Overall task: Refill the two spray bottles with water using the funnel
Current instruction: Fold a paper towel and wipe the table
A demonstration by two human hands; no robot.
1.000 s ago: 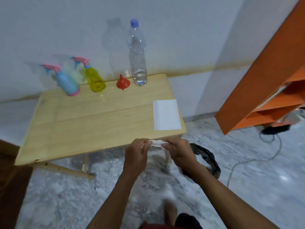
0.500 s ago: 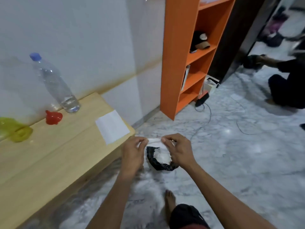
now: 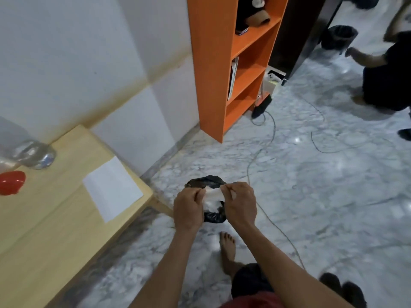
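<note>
My left hand and my right hand pinch a crumpled white tissue between them, above a small bin lined with a black bag on the floor. On the wooden table at the left edge, the red funnel lies beside the base of the clear water bottle. Neither spray bottle is in view.
A white paper sheet lies at the table's near right corner. An orange shelf unit stands against the wall, with cables trailing over the marble floor. Another person sits at far right. My bare foot is below the bin.
The view swung right, away from the table and spray bottles, to the floor bin. Both hands kept the tissue and carried it from the table's edge to above the bin.
</note>
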